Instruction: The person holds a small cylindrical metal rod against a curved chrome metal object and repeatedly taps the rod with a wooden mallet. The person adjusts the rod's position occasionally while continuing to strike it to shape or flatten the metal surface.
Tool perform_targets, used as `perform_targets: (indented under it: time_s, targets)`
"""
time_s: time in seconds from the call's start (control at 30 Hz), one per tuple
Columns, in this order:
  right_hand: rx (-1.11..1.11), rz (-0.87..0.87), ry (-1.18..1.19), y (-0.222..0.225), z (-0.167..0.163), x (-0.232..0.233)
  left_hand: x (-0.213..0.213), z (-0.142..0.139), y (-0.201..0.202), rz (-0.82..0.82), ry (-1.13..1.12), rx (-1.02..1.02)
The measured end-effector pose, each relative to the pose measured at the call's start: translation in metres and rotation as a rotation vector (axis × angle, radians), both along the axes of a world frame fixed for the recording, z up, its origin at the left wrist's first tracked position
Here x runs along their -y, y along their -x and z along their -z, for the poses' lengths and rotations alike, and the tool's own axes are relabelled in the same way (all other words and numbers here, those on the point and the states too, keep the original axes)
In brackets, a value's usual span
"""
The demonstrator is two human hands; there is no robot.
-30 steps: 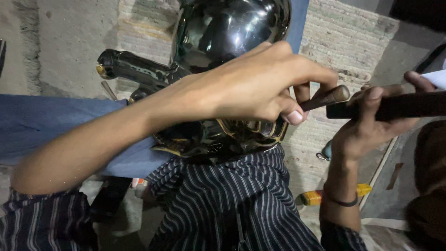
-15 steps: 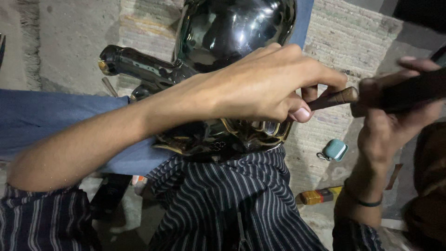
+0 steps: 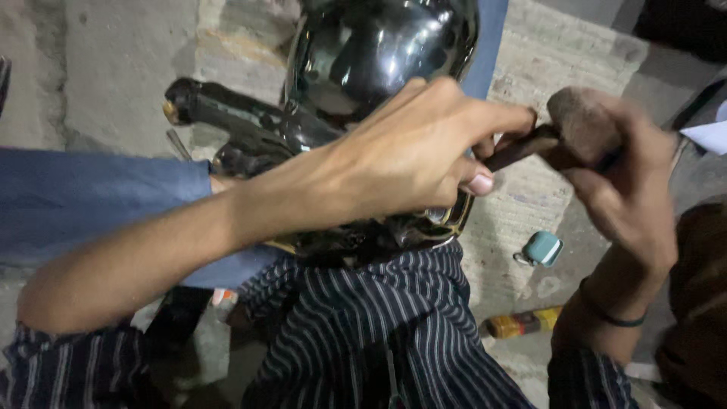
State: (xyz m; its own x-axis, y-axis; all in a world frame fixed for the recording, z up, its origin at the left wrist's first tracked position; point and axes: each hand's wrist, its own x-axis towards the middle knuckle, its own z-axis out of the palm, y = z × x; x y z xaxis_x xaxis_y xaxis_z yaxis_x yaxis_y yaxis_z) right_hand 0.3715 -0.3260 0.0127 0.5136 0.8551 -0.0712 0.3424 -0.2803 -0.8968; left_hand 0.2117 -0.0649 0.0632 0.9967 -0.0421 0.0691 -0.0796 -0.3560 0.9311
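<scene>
A shiny black rounded metal housing (image 3: 379, 53) rests against my lap, with a dark handle-like part (image 3: 227, 113) sticking out to its left. My left hand (image 3: 409, 151) lies across the housing's lower rim, its fingertips pinching the tip of a dark tool shaft (image 3: 522, 148). My right hand (image 3: 613, 174) is wrapped around the tool's brown wooden handle (image 3: 583, 121) at the right, blurred by motion. The point where the tool meets the housing is hidden behind my left fingers.
My striped trousers (image 3: 363, 341) fill the bottom. A blue cloth (image 3: 83, 197) lies at the left. On the concrete floor are a small teal case (image 3: 542, 248) and a yellow-and-orange tool (image 3: 519, 324). A dark object stands at the right edge (image 3: 697, 303).
My right hand has swung the tool's handle down and closer to the left hand, turning it. The view has shifted slightly, and the left hand keeps its pinch on the shaft.
</scene>
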Motion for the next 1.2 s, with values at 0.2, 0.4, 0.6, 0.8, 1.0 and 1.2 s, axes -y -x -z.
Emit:
perform_targets:
  time_s: [0.2,0.4,0.6,0.8,1.0,1.2]
  targets:
    - [-0.111,0.112,-0.048,0.019,-0.008,-0.022,-0.003,0.000,0.006,0.043,0.157,-0.226]
    - [0.197,0.050,0.013,0.012,-0.013,-0.020,0.000,0.010,0.007,0.006,0.103,-0.060]
    - [0.327,0.036,0.057,-0.018,-0.009,0.012,0.000,0.014,0.010,-0.011,0.130,-0.037]
    - [0.356,0.137,0.140,-0.026,0.006,0.037,0.002,0.012,0.012,-0.001,0.166,-0.093]
    - [0.227,0.081,-0.007,0.026,-0.049,-0.008,0.004,0.009,0.011,0.046,0.086,-0.021]
    - [0.425,-0.049,-0.009,0.031,-0.060,-0.037,0.008,0.004,-0.002,0.029,0.060,0.016]
